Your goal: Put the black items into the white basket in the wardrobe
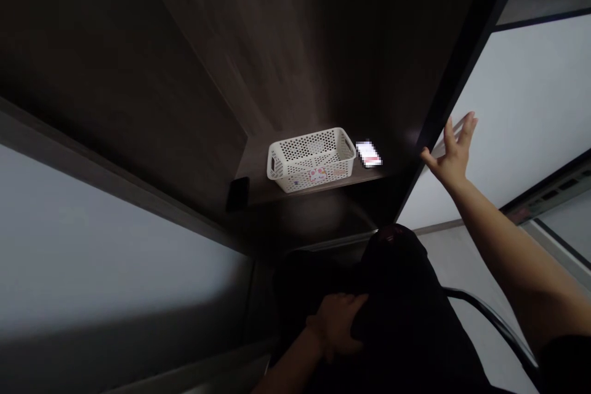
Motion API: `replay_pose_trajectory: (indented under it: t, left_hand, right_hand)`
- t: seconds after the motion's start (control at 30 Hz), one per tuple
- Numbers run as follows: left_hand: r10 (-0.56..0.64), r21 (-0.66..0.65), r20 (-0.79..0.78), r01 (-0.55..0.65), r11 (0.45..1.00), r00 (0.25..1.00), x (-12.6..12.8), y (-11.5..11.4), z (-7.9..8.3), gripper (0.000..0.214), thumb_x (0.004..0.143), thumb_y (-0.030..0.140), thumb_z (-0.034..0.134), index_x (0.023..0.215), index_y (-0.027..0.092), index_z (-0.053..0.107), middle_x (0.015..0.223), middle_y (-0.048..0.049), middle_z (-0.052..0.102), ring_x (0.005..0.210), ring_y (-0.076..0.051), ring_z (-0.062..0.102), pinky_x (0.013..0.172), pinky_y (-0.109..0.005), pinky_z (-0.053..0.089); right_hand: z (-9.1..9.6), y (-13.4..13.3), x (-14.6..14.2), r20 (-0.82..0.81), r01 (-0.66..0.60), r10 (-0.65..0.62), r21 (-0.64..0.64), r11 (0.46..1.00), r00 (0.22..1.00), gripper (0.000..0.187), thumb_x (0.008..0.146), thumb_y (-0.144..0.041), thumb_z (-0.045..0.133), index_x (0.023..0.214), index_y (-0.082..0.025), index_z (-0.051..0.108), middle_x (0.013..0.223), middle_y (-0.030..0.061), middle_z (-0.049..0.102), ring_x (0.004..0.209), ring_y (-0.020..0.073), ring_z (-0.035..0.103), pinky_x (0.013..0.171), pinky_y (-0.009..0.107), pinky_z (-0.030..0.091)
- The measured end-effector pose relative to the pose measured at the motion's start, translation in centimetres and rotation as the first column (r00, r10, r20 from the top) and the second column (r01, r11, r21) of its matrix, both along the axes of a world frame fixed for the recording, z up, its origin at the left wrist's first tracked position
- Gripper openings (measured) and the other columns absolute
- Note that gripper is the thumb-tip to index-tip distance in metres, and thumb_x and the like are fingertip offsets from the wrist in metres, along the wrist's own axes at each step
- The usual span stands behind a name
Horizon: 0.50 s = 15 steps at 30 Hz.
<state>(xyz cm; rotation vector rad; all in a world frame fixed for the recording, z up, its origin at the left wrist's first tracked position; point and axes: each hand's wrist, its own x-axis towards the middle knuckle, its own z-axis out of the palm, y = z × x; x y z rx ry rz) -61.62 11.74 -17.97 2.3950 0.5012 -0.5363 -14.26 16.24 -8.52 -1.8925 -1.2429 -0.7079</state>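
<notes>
We're clutching black bundle (401, 295) low in dark closet, left hand (336, 323) closing on its fabric. Right hand (453, 149) spreading fingers, touching door edge (462, 55). Risks we're judging: door sliding and pinching fingers; bundle slipping from one-handed hold. White basket (310, 160) sitting on shelf (364, 177) above.

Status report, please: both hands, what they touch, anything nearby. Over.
Right hand open, at the edge of the white door. Left hand on the black bundle, grip unclear. White basket on the shelf, untouched.
</notes>
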Motion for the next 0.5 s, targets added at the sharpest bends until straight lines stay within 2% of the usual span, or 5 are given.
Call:
replay_pose_trajectory:
  t: [0.13, 0.27, 0.33, 0.4, 0.5]
  left_hand:
    - [0.061, 0.061, 0.078, -0.066, 0.996, 0.995, -0.5, 1.0, 1.3, 0.096, 0.072, 0.049, 0.08, 0.16, 0.03, 0.048, 0.145, -0.0088, 0.071, 0.131, -0.036, 0.068, 0.115, -0.051, 0.051]
    - [0.152, 0.25, 0.27, -0.221, 0.942, 0.951, -1.2, 4.3, 4.9, 0.077, 0.078, 0.038, 0.073, 0.152, 0.03, 0.055, 0.144, -0.006, 0.071, 0.13, -0.032, 0.068, 0.114, -0.049, 0.053]
    - [0.184, 0.383, 0.397, -0.345, 0.857, 0.899, -1.3, 7.1, 7.3, 0.071, 0.079, 0.036, 0.072, 0.148, 0.031, 0.058, 0.142, -0.0057, 0.072, 0.129, -0.033, 0.069, 0.113, -0.05, 0.055]
    - [0.192, 0.483, 0.547, -0.495, 0.722, 0.814, -1.0, 10.5, 9.8, 0.068, 0.079, 0.037, 0.074, 0.145, 0.031, 0.059, 0.138, -0.0067, 0.075, 0.127, -0.035, 0.07, 0.111, -0.052, 0.056]
    - [0.156, 0.497, 0.742, -0.692, 0.524, 0.652, 0.5, 16.5, 13.5, 0.068, 0.083, 0.042, 0.074, 0.147, 0.027, 0.055, 0.139, -0.0098, 0.074, 0.13, -0.035, 0.069, 0.113, -0.053, 0.055]
  right_hand:
    - [1.6, -1.1, -0.4, -0.074, 0.057, -0.063, -0.084, 0.995, 0.995, 0.101, 0.086, -0.056, 0.057, 0.174, -0.021, 0.022, 0.183, 0.0114, -0.003, 0.166, 0.0519, -0.003, 0.124, 0.079, 0.021]
    - [2.5, -2.1, -0.8, -0.086, 0.139, -0.154, -0.159, 0.977, 0.984, 0.096, 0.094, -0.064, 0.04, 0.175, -0.017, 0.02, 0.183, 0.0123, 0.001, 0.167, 0.0469, 0.001, 0.127, 0.071, 0.022]
    - [2.7, -2.4, -0.7, -0.078, 0.155, -0.17, -0.171, 0.973, 0.982, 0.096, 0.095, -0.067, 0.035, 0.175, -0.017, 0.019, 0.183, 0.01, 0.0, 0.167, 0.0466, 0.001, 0.125, 0.072, 0.025]
    - [2.6, -2.6, -0.2, -0.073, 0.173, -0.189, -0.184, 0.968, 0.979, 0.095, 0.096, -0.069, 0.035, 0.176, -0.02, 0.018, 0.183, 0.0082, 0.0, 0.167, 0.0459, 0.001, 0.122, 0.074, 0.028]
    - [2.2, -2.8, 1.0, -0.061, 0.213, -0.231, -0.212, 0.954, 0.971, 0.092, 0.097, -0.069, 0.034, 0.176, -0.024, 0.017, 0.183, 0.0087, 0.0, 0.169, 0.0407, 0.002, 0.119, 0.073, 0.032]
